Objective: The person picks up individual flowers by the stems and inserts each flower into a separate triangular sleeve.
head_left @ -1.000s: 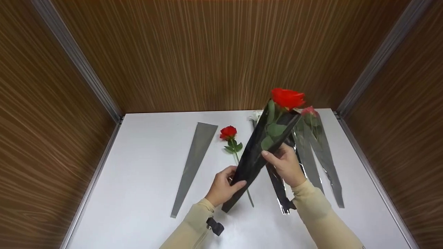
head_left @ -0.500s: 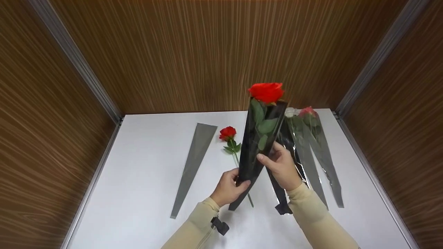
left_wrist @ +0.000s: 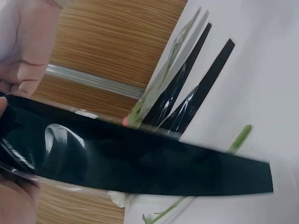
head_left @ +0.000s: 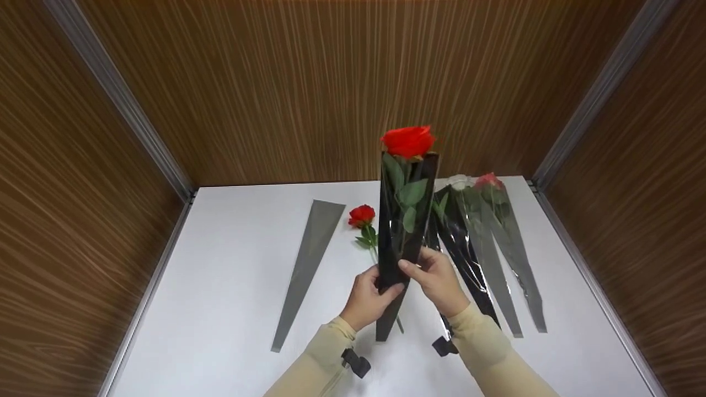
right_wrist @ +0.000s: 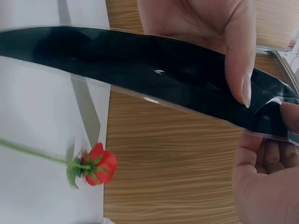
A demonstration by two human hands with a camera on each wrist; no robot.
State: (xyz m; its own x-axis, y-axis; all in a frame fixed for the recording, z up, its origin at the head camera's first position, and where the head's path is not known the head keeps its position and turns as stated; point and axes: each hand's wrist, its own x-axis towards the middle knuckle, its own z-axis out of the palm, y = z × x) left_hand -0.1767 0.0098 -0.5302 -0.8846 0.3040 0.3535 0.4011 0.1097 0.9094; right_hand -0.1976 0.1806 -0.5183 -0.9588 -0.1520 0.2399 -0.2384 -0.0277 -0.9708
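Note:
Both hands hold a red rose [head_left: 408, 141] wrapped in a tapered black flower sleeve [head_left: 392, 237], raised nearly upright above the table in the head view. The bloom stands out of the sleeve's wide top, and green leaves show through its clear front. My left hand [head_left: 365, 300] pinches the lower part of the sleeve, thumb in front. Slightly higher, my right hand [head_left: 437, 280] grips the right edge, its thumb also across the front. In the left wrist view the dark back of the sleeve [left_wrist: 154, 161] spans the picture. The stem's lower end is hidden inside.
A loose red rose [head_left: 362, 215] lies on the white table [head_left: 220, 275], partly behind the held sleeve. Left of it lies a flat grey sleeve [head_left: 309, 270]. On the right are several sleeved flowers, including a white bloom [head_left: 460, 181] and a pink rose [head_left: 490, 181]. Wood-grain walls [head_left: 331, 82] enclose the table.
The wrapped rose has swung from leaning right to nearly upright, its bloom moving left. My right hand has shifted left and down, closer to my left hand. Both keep their hold.

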